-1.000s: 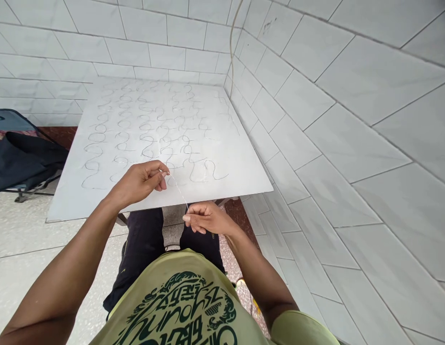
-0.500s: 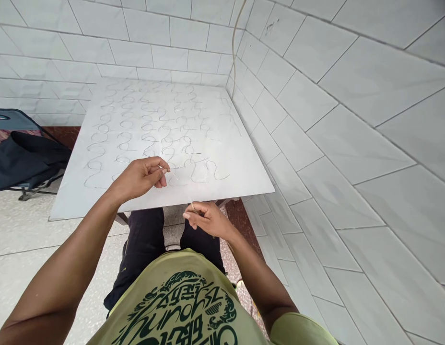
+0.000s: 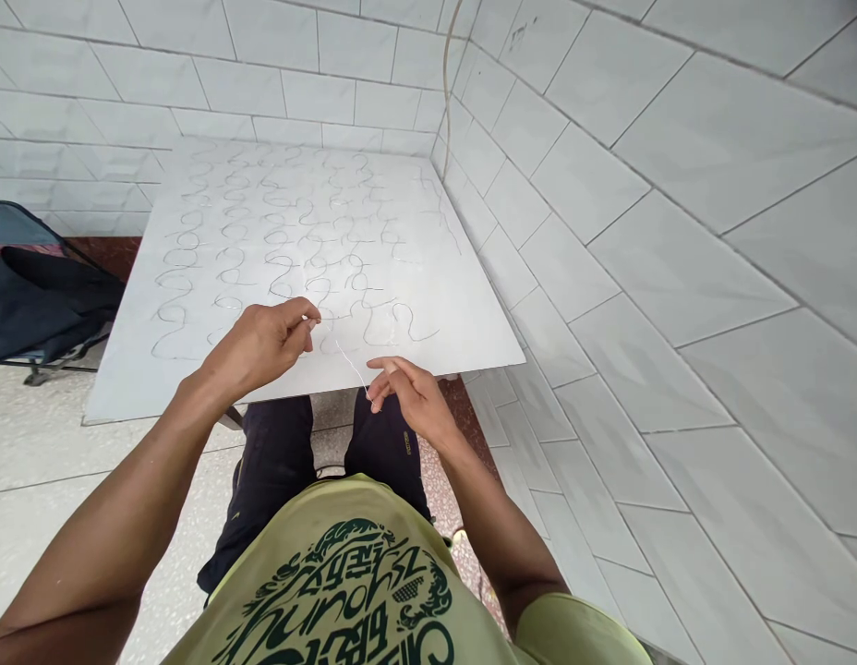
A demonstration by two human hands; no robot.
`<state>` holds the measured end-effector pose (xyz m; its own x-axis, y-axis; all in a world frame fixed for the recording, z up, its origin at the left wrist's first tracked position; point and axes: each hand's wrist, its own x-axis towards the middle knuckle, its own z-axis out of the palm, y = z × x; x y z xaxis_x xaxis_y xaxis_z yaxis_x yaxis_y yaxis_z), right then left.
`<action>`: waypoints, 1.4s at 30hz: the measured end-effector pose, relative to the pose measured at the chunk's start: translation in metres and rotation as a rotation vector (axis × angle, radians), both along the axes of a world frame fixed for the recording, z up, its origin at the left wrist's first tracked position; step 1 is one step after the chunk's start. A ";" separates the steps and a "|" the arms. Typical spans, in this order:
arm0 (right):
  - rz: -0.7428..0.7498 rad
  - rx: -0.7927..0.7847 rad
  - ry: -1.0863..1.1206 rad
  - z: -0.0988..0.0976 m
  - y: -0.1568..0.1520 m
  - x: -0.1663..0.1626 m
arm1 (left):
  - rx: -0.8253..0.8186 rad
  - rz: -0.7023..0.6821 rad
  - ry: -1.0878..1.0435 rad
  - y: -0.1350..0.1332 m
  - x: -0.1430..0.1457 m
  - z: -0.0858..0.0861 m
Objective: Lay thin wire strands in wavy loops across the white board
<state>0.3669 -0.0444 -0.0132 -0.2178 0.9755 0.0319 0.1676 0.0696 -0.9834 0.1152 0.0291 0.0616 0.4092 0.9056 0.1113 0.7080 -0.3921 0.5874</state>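
Note:
A thin, shiny wire (image 3: 352,362) runs between my two hands over the near edge of a white board (image 3: 470,342). My left hand (image 3: 262,346) is closed in a pinch at the upper end of this wire, just above the board. Nearer my lap, my right hand (image 3: 411,392) has the lower end at its curled lower fingers, while its index finger is stretched out. Rows of thin, dark, wavy strands (image 3: 415,323) lie across the board; some are hidden behind my left hand.
White tiled walls (image 3: 678,231) meet at the board's back right corner, where a pale cable (image 3: 448,92) hangs. A folding chair (image 3: 19,222) with dark cloth (image 3: 47,300) on it stands at the left. My legs (image 3: 280,453) are under the board's front edge.
My right hand has risen to the board's front edge, and its index finger has straightened. The wire now shows stretched between both hands. My left hand has shifted slightly left.

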 end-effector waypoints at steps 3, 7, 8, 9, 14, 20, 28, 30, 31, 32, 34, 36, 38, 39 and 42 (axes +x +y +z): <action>0.066 0.041 -0.113 0.005 0.001 -0.004 | 0.054 -0.009 0.049 -0.002 0.002 -0.001; 0.156 0.219 -0.395 0.009 -0.003 -0.011 | 0.046 -0.014 0.051 0.000 0.003 -0.004; 0.183 0.259 -0.436 0.010 -0.003 -0.012 | 0.044 -0.020 0.049 0.000 0.002 -0.005; 0.207 0.296 -0.470 0.010 -0.004 -0.012 | 0.042 -0.029 0.049 0.000 0.001 -0.005; 0.228 0.314 -0.477 0.010 -0.001 -0.010 | 0.033 -0.049 0.041 0.001 -0.001 -0.007; 0.048 0.183 -0.292 0.005 0.000 -0.010 | -0.118 0.006 -0.209 -0.003 0.003 -0.005; -0.053 0.147 -0.157 0.007 0.002 0.005 | -0.232 0.124 -0.656 0.005 -0.003 -0.009; -0.092 0.114 -0.116 0.008 0.004 0.011 | -0.193 0.167 -0.666 0.002 -0.004 -0.012; -0.112 0.100 -0.103 0.009 0.005 0.014 | -0.174 0.187 -0.666 0.000 -0.004 -0.013; -0.132 0.088 -0.094 0.010 0.006 0.017 | -0.158 0.205 -0.658 -0.002 -0.004 -0.013; -0.163 0.066 -0.073 0.013 0.008 0.022 | -0.123 0.234 -0.604 -0.007 -0.001 -0.014; -0.173 0.040 -0.041 0.016 0.009 0.027 | -0.056 0.250 -0.481 -0.011 0.004 -0.011; -0.166 0.017 0.000 0.018 0.009 0.030 | 0.040 0.228 -0.333 -0.012 0.011 -0.006; -0.161 0.008 0.016 0.019 0.008 0.030 | 0.094 0.200 -0.269 -0.012 0.015 -0.003; -0.146 0.002 0.030 0.019 0.005 0.028 | 0.248 0.073 -0.111 -0.009 0.028 0.002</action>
<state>0.3949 -0.0391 0.0063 -0.0722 0.9966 0.0386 0.1468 0.0489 -0.9880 0.1430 0.0202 0.0636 0.3167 0.8719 0.3736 0.6762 -0.4837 0.5557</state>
